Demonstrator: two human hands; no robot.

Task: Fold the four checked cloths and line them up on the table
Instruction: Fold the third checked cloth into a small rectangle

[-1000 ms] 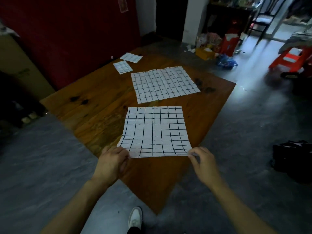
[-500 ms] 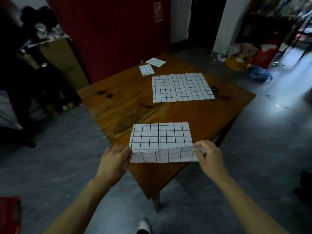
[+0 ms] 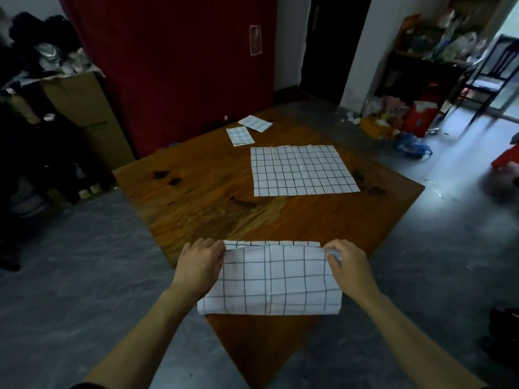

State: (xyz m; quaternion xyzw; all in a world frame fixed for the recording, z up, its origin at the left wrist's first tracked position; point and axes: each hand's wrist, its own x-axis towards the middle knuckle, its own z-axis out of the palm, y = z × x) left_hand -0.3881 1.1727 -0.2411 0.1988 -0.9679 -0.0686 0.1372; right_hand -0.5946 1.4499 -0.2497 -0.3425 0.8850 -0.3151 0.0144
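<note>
A white checked cloth (image 3: pixel 276 279) lies doubled over at the near corner of the wooden table (image 3: pixel 202 192). Its upper layer reaches almost to the far edge, where a thin strip of the lower layer shows. My left hand (image 3: pixel 199 266) pinches the upper layer's left corner. My right hand (image 3: pixel 349 266) pinches its right corner. A second checked cloth (image 3: pixel 302 171) lies flat and unfolded in the middle of the table. Two small folded checked cloths (image 3: pixel 240 136) (image 3: pixel 255 123) sit side by side near the far corner.
A red wall panel (image 3: pixel 174 66) and a cardboard box (image 3: pixel 87 113) stand behind the table on the left. Clutter and a red container (image 3: pixel 421 117) lie on the floor at the right, by a dark chair (image 3: pixel 483 82). Grey floor surrounds the table.
Both hands lifted the near edge of the near cloth and carried it forward over the rest, folding the cloth in half. The view tilted up.
</note>
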